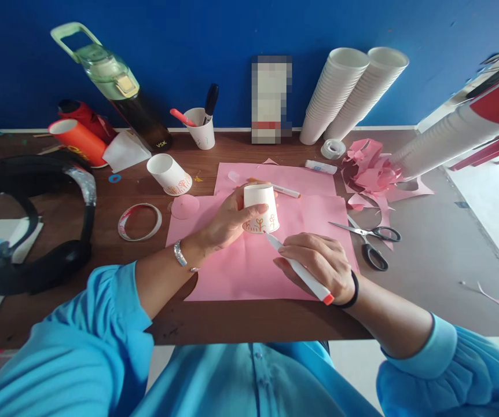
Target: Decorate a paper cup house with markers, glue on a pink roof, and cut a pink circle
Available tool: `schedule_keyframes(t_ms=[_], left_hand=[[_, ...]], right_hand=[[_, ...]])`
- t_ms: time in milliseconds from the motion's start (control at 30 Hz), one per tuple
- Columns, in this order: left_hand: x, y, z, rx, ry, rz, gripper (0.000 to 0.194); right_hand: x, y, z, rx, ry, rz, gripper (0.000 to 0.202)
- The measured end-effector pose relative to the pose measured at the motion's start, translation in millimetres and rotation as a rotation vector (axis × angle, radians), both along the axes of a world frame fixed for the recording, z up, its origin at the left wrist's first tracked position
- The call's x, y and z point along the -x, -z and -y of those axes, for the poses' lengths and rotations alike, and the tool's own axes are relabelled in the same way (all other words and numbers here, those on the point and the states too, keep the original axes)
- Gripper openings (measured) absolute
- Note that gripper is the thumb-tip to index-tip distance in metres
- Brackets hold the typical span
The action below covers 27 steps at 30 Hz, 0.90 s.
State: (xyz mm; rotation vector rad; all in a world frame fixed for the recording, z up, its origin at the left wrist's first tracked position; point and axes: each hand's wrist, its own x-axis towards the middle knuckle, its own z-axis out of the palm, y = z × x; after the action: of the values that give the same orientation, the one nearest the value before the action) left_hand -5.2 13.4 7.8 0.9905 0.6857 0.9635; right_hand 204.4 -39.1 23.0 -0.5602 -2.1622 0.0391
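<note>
My left hand (227,217) is wrapped round a white paper cup (260,202), thumb across its front, over the pink paper (241,278). Orange flowers and short strokes run along the cup's lower edge; the side facing away is hidden. In my right hand (319,260) is a white marker (304,275) with a red-orange end, its tip at or very near the drawn edge of the cup. A second paper cup (167,172), with similar drawings, stands upside down to the left. Behind the held cup lies another white marker (286,190).
Scissors (369,234) lie open right of the paper, near pink scraps (375,168). Stacked paper cups (336,92) and a cup of pens (201,130) stand along the blue wall. At left are a tape ring (139,222), a bottle (119,87) and a black headset (36,272).
</note>
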Motion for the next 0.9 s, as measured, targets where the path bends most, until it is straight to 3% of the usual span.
schedule_keyframes(t_ms=[900], left_hand=[[0.8,2.6,-1.9,0.008,0.011,0.033,0.045]], right_hand=[[-0.9,-1.1,-2.6,-0.003,0.028,0.013,0.015]])
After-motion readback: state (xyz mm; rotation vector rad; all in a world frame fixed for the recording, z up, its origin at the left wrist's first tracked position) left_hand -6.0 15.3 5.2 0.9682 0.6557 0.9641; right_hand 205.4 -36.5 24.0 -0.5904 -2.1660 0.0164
